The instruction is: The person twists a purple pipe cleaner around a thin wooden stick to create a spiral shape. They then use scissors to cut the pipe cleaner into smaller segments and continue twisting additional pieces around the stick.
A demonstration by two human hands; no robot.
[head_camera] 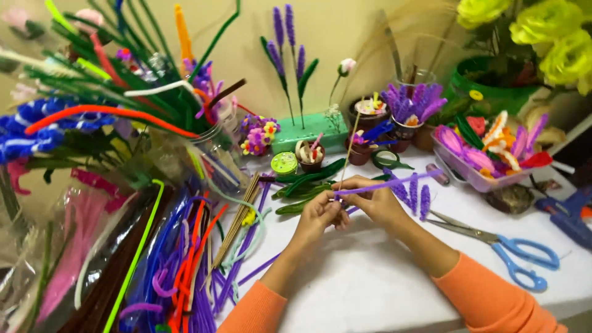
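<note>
A white table [370,290] is filling the view, backed by a pale wall and crowded with craft supplies. At its middle, the left hand [319,216] and the right hand [376,200] are meeting, both in orange sleeves. The right hand's fingers are pinching a purple pipe cleaner [394,182] that is stretching out to the right of the hands, and the left hand's fingertips are gripping the same pipe cleaner where it is crossing a thin wooden stick [348,151], which is rising upward from the hands. Blue-handled scissors [512,253] are lying to the right of the hands, well apart. A heap of coloured pipe cleaners [179,271] is lying to the left of the hands. Beyond the hands, a green foam block [308,129] is holding purple stems upright, and green leaf shapes [305,185] are lying just behind the hands.
</note>
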